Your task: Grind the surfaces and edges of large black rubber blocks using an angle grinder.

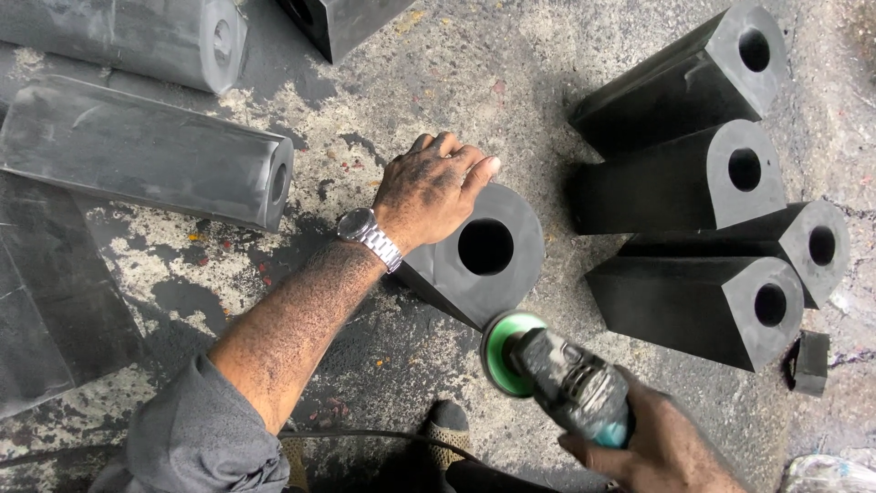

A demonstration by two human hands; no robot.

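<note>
Block: black rubber block (479,260), D-shaped face, round centre hole, dusty.
Left hand (429,187): flat on the block's top, fingers spread.
Right hand (652,447): clenched around the grinder (557,370), green disc seemingly touching the block's lower edge.

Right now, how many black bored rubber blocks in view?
8: one under the left hand at centre; four stacked right; two lying upper left; one cut off at the top edge. More may lie outside the frame.

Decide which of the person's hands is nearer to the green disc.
Right. The right hand grips the grinder just behind the green disc; the left hand rests on top of the black block, farther up.
</note>
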